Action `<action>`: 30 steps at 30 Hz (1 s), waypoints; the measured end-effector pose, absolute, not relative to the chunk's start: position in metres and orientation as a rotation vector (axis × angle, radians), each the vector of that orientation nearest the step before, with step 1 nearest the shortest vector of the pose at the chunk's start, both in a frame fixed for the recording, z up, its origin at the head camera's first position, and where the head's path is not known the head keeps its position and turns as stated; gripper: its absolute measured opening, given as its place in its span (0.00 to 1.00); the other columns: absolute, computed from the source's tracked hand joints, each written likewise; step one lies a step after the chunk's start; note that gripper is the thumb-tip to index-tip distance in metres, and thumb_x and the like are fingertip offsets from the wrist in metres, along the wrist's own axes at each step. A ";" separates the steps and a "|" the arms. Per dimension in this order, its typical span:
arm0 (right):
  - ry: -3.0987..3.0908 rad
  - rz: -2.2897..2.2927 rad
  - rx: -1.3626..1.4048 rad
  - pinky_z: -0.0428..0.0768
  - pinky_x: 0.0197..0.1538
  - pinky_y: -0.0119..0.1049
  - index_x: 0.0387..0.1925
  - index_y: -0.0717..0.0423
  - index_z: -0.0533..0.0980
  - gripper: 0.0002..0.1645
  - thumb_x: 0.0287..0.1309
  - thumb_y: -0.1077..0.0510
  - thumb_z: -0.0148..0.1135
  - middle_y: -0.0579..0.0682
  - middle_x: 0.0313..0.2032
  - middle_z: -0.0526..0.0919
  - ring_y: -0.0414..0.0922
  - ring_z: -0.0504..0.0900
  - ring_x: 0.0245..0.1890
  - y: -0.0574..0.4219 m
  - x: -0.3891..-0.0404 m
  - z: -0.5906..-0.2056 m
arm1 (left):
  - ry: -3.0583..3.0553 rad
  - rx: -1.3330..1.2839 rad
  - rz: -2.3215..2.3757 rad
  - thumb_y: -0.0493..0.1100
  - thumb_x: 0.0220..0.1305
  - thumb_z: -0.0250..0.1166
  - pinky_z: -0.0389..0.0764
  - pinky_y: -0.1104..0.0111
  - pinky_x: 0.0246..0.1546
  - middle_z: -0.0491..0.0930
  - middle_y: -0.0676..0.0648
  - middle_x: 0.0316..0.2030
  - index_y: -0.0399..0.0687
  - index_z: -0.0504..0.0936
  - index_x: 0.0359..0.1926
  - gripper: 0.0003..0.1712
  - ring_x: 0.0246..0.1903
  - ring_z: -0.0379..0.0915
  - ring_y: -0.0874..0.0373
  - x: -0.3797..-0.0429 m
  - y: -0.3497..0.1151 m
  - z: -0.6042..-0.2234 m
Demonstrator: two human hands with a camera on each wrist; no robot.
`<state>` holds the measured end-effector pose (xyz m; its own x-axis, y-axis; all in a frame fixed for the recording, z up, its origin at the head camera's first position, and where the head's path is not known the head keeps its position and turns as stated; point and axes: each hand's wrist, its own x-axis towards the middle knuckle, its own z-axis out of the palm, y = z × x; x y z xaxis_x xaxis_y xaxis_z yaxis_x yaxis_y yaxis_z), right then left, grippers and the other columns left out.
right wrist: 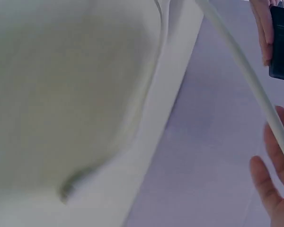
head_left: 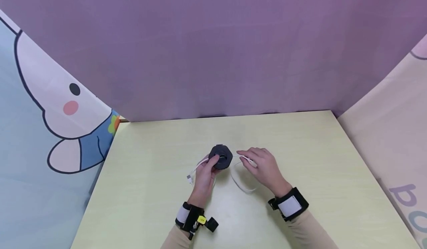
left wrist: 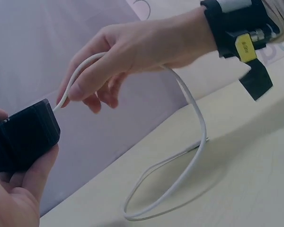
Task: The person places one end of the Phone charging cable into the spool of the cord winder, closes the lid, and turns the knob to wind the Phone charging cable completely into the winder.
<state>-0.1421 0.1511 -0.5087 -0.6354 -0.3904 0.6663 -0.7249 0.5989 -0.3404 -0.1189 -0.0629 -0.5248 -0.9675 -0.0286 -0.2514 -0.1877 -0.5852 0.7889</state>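
My left hand [head_left: 204,180] holds a black hexagonal cable winder [head_left: 227,160], thumb over its round middle and fingers underneath. A white cable [head_left: 241,186] runs out of the winder's right side. My right hand [head_left: 265,168] pinches that cable a short way from the winder, between thumb and forefinger in the left wrist view. From there the cable [left wrist: 199,118] hangs in a long loop down to the table. Out past the left hand sticks a cable end with a USB plug [head_left: 189,177]. In the right wrist view, a dark, blurred cable end [right wrist: 78,182] hangs low.
A pale yellow-green table [head_left: 150,148] lies under both hands. Behind it hangs a purple cloth [head_left: 213,56], with a cartoon-printed cloth [head_left: 33,197] at the left and a pale one [head_left: 383,130] at the right. Straps with small cameras [head_left: 211,224] circle the wrists.
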 end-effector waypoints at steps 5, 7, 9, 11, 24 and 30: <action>-2.356 0.544 0.876 0.83 0.46 0.48 0.48 0.50 0.87 0.18 0.55 0.51 0.75 0.46 0.35 0.86 0.46 0.84 0.34 0.149 -0.139 -0.497 | 1.465 -0.321 2.662 0.37 0.71 0.64 0.86 0.69 0.45 0.85 0.44 0.48 0.24 0.73 0.64 0.27 0.43 0.86 0.59 -0.119 -0.061 -0.525; -2.376 0.486 0.882 0.82 0.48 0.48 0.46 0.49 0.88 0.17 0.55 0.50 0.75 0.46 0.36 0.86 0.46 0.84 0.35 0.147 -0.137 -0.493 | 1.493 -0.304 2.645 0.37 0.71 0.64 0.86 0.69 0.45 0.86 0.44 0.48 0.25 0.74 0.63 0.26 0.43 0.86 0.59 -0.119 -0.060 -0.526; -2.377 0.490 0.889 0.82 0.48 0.48 0.43 0.50 0.88 0.14 0.56 0.52 0.76 0.46 0.36 0.86 0.46 0.84 0.35 0.145 -0.136 -0.491 | 1.502 -0.291 2.635 0.37 0.71 0.64 0.86 0.69 0.45 0.86 0.44 0.49 0.25 0.74 0.63 0.25 0.43 0.86 0.60 -0.119 -0.059 -0.526; -2.371 0.541 0.896 0.82 0.48 0.47 0.40 0.50 0.88 0.10 0.56 0.54 0.76 0.45 0.34 0.86 0.45 0.84 0.35 0.143 -0.135 -0.491 | 1.491 -0.281 2.640 0.37 0.71 0.64 0.86 0.69 0.46 0.85 0.43 0.49 0.24 0.73 0.64 0.26 0.44 0.86 0.59 -0.119 -0.059 -0.526; -2.295 0.835 0.827 0.82 0.43 0.44 0.32 0.53 0.85 0.07 0.51 0.64 0.77 0.44 0.30 0.87 0.41 0.84 0.31 0.145 -0.138 -0.501 | 1.410 -0.307 2.661 0.36 0.71 0.64 0.86 0.68 0.46 0.85 0.44 0.50 0.23 0.72 0.64 0.27 0.44 0.86 0.59 -0.117 -0.057 -0.520; -2.295 0.857 0.805 0.82 0.42 0.44 0.32 0.53 0.85 0.07 0.51 0.64 0.76 0.44 0.30 0.87 0.41 0.83 0.30 0.147 -0.138 -0.502 | 1.384 -0.330 2.667 0.36 0.71 0.63 0.86 0.67 0.47 0.84 0.42 0.51 0.23 0.70 0.66 0.28 0.45 0.85 0.58 -0.117 -0.058 -0.520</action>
